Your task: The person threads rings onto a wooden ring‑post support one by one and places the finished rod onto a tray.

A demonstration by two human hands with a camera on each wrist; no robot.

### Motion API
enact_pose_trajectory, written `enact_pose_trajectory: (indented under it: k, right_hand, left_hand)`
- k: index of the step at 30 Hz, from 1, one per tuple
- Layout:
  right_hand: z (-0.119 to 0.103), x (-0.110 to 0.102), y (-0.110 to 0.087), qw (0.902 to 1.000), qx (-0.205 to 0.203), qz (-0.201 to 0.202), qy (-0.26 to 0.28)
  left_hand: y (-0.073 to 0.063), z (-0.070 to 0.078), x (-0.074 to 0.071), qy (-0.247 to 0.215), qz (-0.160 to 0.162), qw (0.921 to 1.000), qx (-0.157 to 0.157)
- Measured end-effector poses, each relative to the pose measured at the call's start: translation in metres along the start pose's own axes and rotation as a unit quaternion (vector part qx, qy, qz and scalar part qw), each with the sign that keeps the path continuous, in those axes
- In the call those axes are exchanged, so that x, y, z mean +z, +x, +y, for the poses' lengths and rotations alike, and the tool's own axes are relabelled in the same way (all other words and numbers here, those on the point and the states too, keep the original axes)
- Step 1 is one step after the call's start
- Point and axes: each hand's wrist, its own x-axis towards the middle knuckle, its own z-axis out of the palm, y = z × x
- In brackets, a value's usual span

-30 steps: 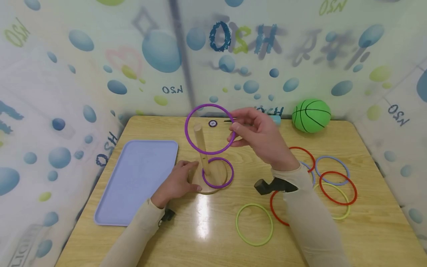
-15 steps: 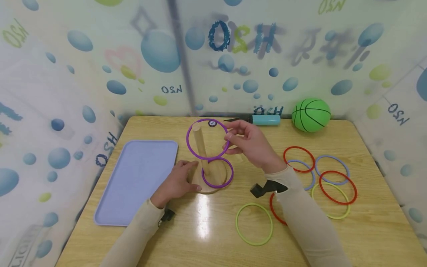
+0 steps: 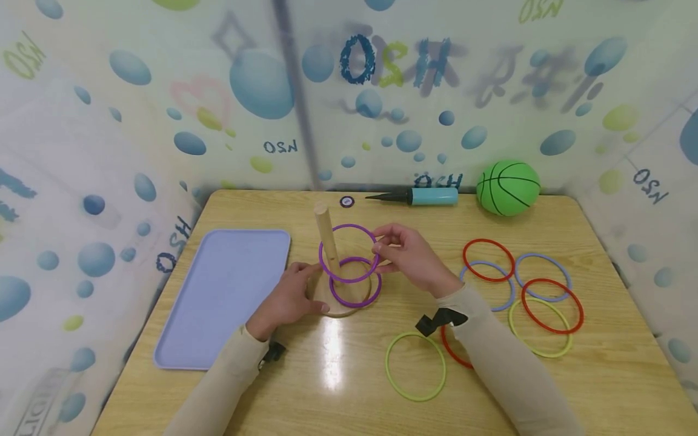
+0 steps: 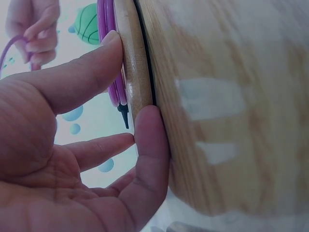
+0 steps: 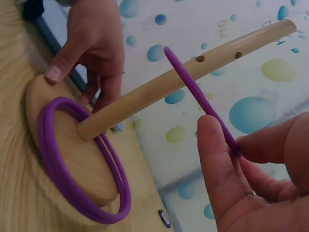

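Observation:
My right hand pinches a purple ring between thumb and fingers. This ring encircles the wooden post partway down, below its top end, as the right wrist view also shows. More purple rings lie stacked around the post's foot on the round wooden base, off-centre to the right. My left hand holds the base at its left side. In the left wrist view its thumb lies at the upper face and a finger against the edge.
A light blue tray lies left of the stand. Loose red, blue and yellow-green rings are spread on the right and front. At the back are a hand pump, a green ball and a small round disc.
My right hand has lowered the purple ring from around the post's top to partway down it. The left hand has stayed at the base.

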Motion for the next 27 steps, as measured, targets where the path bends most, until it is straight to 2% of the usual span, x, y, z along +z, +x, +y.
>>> enact_pose_trajectory:
  k: [8,16,21,27]
  right_hand:
    - [0.026,-0.004,0.000,0.9997,0.021,-0.008,0.000]
    - [0.047,-0.006,0.002,0.9972,0.064,-0.021,-0.032]
    - [0.055,-0.005,0.003,0.9967,0.061,-0.030,-0.044]
    - [0.057,-0.005,0.005,0.9952,0.073,-0.022,-0.060]
  left_hand:
    - [-0.001,0.001,0.000,-0.001,0.001,1.0000,0.005]
    - [-0.002,0.002,-0.001,0.007,0.001,0.9999,0.011]
    - [-0.001,0.002,-0.001,0.005,-0.002,1.0000,0.007]
    - [-0.002,0.003,-0.002,0.002,-0.002,1.0000,0.008]
